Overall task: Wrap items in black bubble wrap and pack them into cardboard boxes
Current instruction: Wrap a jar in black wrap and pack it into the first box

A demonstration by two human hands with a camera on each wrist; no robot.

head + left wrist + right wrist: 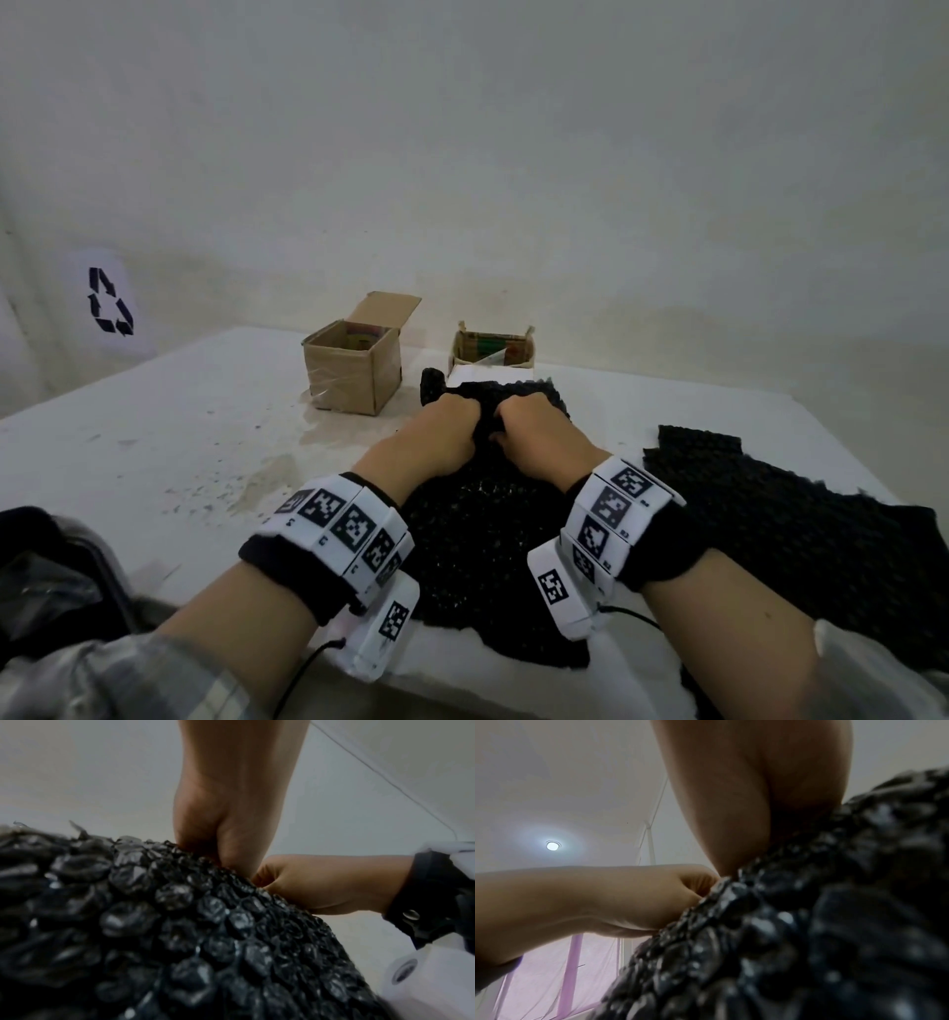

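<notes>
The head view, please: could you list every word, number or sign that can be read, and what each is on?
Recycling symbol, three chasing arrows, no words: on the white panel by the wall.
Square coded markers: on the wrist bands; tiny characters beside them are too small to read.
Coloured print inside the two cardboard boxes: too blurred to read.

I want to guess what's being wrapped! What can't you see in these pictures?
- Wrapped item: hidden in every view by the black bubble wrap and both hands.
- Open cardboard box contents: head view, too small and blurred.
- Fingers: head view, buried in the wrap's folds.
</notes>
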